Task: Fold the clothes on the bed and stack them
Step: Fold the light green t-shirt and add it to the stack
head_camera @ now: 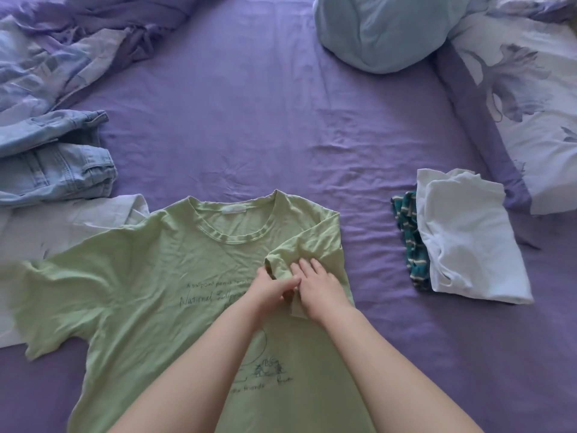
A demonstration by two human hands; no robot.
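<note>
The green T-shirt (150, 276) lies flat for folding; the left hand (271, 292) pinches its folded-in sleeve (299, 248) while the right hand (318, 285) presses it flat, fingers straight.

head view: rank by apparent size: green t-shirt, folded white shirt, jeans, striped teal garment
1. green t-shirt, nearest the camera, partly out of frame
2. jeans, cut off by the left edge, and folded white shirt: too close to rank
3. striped teal garment, mostly hidden under the white shirt
</note>
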